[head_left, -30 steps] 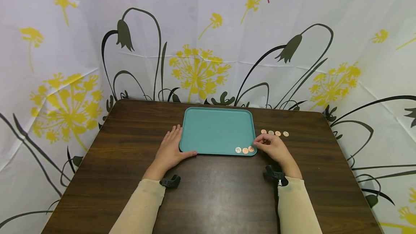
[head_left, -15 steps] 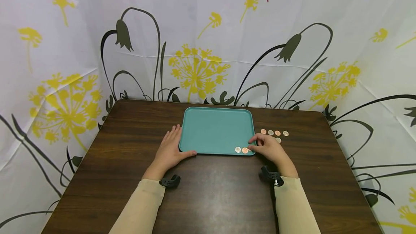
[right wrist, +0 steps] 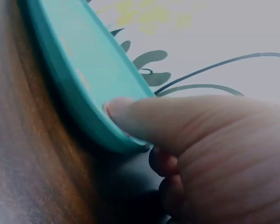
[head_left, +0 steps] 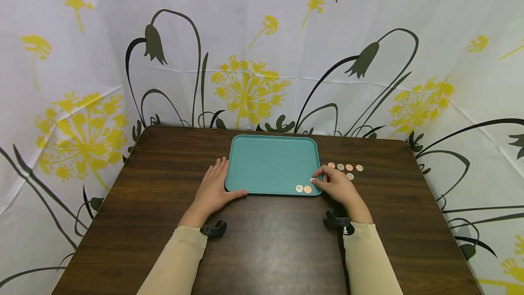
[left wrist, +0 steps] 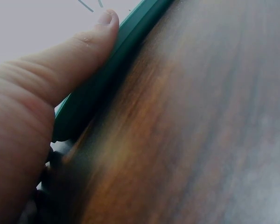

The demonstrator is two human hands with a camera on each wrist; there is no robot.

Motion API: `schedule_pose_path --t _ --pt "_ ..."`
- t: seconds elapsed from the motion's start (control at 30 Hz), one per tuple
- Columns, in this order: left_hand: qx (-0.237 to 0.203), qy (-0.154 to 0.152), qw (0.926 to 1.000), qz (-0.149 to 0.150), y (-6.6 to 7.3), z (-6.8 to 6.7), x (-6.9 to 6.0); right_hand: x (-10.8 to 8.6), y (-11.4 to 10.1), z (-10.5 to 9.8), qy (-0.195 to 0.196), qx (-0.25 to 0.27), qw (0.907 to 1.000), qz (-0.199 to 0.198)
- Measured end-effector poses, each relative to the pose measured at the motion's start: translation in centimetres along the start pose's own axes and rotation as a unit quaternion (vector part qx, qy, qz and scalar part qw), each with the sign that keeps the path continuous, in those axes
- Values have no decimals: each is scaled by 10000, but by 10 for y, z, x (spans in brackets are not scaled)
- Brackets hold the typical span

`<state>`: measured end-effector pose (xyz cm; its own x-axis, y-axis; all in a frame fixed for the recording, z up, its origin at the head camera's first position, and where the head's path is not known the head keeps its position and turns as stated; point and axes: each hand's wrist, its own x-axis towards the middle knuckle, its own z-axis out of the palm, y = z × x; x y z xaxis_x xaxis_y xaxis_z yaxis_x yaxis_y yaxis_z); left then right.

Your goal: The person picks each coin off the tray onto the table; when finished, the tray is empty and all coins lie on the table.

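A teal tray [head_left: 270, 165] lies on the dark wooden table. My left hand [head_left: 213, 190] rests at its front left corner, fingers straight along the left side and thumb [left wrist: 93, 42] against the front rim. At the front right corner, my right hand [head_left: 337, 188] pinches a copper-coloured coin [head_left: 313, 180] between thumb and fingertips, just over the tray. A silver coin [head_left: 299, 189] and another copper-coloured coin [head_left: 307, 189] lie side by side in the tray close by. In the right wrist view the thumb [right wrist: 144, 114] hides most of the pinched coin.
Right of the tray, several more coins lie on the table [head_left: 270, 245]: a row with a copper-coloured coin [head_left: 331, 165] at its left end, and a silver coin [head_left: 350, 176] in front. A flower-patterned curtain [head_left: 254, 49] hangs behind the table.
My right hand has moved slightly left and inward over the tray's corner. The copper-coloured coin at the right end of the tray's row is now between its fingertips. My left hand has stayed put.
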<state>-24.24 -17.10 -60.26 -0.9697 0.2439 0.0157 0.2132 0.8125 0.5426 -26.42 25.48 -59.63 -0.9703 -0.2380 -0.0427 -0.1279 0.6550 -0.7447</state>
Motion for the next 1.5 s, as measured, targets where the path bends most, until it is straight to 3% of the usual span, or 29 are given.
schedule_pose_path --t 0.43,0.67,0.8,0.93,1.1,1.2,1.33,1.5 --pt "13 -6 10000 -17 -2 1 0 0 4 -2 -249 621 9977 84" --pt "21 28 10000 -31 -1 1 0 -2 13 -4 -140 1200 9924 -249" --pt "14 15 10000 -40 -1 0 0 -4 20 -8 312 1605 9860 -337" --pt "45 -9 10000 -30 -1 0 0 -10 27 -17 1257 2061 9697 -364" --pt "41 -41 10000 -29 -1 1 1 -20 35 -34 2949 1749 9393 -92" --pt "37 -39 10000 -48 0 0 1 -25 42 -43 3664 1289 9211 280" --pt "30 -32 10000 -41 0 0 0 -32 48 -51 3870 787 9124 1072" --pt "15 -16 10000 -32 0 0 0 -35 50 -59 3292 586 9255 1780"
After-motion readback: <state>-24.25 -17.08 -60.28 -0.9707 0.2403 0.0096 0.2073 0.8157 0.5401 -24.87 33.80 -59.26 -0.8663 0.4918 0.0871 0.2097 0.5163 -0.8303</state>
